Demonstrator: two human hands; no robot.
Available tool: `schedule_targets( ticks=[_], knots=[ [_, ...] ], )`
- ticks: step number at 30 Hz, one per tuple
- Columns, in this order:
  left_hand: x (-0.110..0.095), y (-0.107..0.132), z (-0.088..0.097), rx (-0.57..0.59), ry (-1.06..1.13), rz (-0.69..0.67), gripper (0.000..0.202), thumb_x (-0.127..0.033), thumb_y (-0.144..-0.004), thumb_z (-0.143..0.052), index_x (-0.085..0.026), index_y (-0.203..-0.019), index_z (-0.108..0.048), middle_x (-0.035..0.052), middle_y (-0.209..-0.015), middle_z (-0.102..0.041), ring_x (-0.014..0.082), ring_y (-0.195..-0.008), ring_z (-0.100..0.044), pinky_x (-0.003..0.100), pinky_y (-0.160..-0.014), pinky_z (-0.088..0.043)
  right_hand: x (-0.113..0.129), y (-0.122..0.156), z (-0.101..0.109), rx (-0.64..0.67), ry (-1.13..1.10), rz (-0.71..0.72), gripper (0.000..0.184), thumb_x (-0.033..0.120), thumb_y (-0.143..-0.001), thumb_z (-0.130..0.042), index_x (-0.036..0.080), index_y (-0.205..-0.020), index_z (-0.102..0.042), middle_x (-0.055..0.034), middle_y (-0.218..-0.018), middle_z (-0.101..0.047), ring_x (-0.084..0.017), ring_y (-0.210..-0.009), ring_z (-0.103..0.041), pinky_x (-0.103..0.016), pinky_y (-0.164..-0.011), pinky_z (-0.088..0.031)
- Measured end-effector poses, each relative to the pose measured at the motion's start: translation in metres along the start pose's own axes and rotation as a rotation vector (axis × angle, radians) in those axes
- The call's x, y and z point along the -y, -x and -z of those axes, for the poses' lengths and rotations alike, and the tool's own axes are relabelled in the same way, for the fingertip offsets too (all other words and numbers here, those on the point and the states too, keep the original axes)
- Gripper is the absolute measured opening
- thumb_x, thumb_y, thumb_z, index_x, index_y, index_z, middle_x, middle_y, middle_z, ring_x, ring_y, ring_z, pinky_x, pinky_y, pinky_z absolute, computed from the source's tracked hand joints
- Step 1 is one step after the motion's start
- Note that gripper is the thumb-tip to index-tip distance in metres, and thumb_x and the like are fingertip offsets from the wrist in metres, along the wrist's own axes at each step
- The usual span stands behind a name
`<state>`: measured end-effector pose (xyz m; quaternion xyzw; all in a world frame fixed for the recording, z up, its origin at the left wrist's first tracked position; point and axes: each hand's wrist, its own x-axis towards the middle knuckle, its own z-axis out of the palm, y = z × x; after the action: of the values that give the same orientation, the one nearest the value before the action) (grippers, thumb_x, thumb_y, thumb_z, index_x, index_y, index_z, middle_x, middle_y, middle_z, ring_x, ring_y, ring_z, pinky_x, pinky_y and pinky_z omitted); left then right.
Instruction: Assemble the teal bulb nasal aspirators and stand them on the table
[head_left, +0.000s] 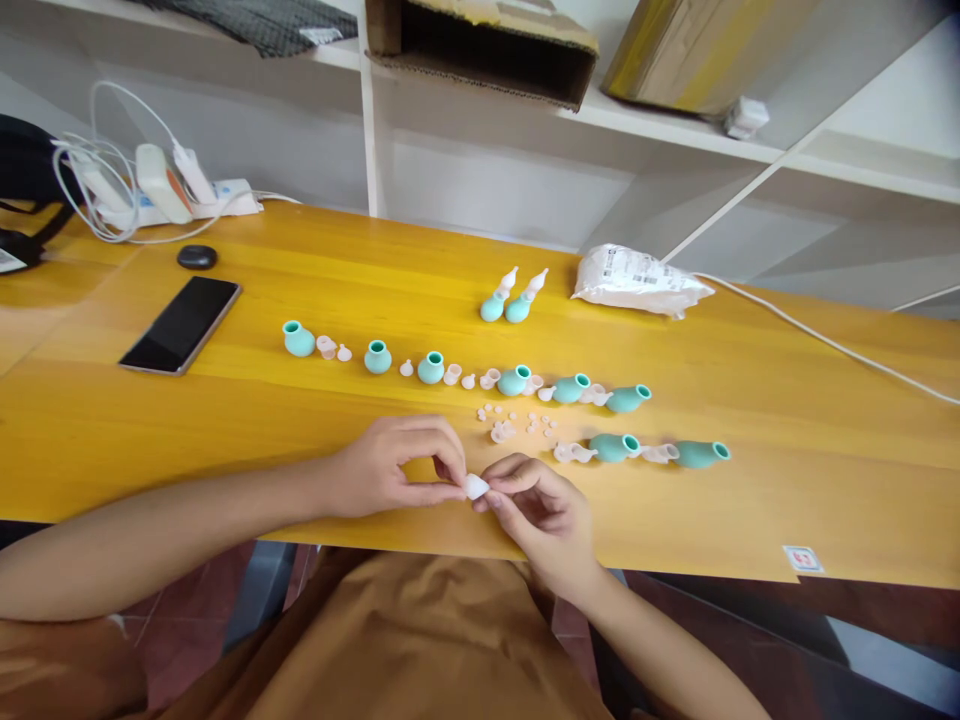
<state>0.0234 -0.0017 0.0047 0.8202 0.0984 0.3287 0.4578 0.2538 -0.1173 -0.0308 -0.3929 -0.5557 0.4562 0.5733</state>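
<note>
Between my two hands is a small whitish translucent nozzle tip (476, 487) with a pointed end. My left hand (405, 465) pinches its wider left end between thumb and fingers. From the other side, my right hand (544, 510) pinches the narrow end. Just beyond my fingers lie several tiny pale discs (531, 424) and a clear plastic piece (502, 431). Teal rubber bulbs (515, 379) stand or lie in a slanting row, with clear cups and nozzle tips (452, 374) among them. Two teal bulbs with clear nozzles fitted (517, 308) stand farther back.
A phone (181, 325) and a black earbud case (197, 257) lie at the left, before a power strip with white cables (240, 198). A white plastic package (637, 280) rests at the back right. Behind the wooden table (315, 430), shelves hold cardboard boxes (487, 45).
</note>
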Motion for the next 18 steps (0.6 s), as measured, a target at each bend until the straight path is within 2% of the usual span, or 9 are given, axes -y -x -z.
schedule_targets(
  ticks=[6,18],
  knots=[
    [0.0003,0.0008,0.0009,0.004,-0.009,-0.042,0.002,-0.02,-0.103,-0.08,-0.018,-0.104,-0.08,0.0066,-0.102,-0.079,0.0154,-0.093,-0.077,0.024,-0.087,-0.062,0.0009,-0.0002,-0.0002,-0.007,-0.014,-0.011,0.007,0.019,-0.106,-0.078,0.026,-0.103,-0.077,-0.004,-0.099,-0.078,-0.015,-0.082,-0.08,-0.03,-0.079,-0.065],
    [0.0005,0.0016,-0.0005,0.0,-0.187,-0.222,0.003,-0.016,-0.106,-0.075,-0.019,-0.107,-0.076,0.008,-0.101,-0.08,0.0171,-0.092,-0.078,0.027,-0.087,-0.064,0.0013,-0.0003,0.0006,0.03,-0.031,-0.005,0.011,0.015,-0.106,-0.075,0.026,-0.107,-0.077,-0.0041,-0.101,-0.078,-0.016,-0.085,-0.081,-0.03,-0.081,-0.067]
  ],
)
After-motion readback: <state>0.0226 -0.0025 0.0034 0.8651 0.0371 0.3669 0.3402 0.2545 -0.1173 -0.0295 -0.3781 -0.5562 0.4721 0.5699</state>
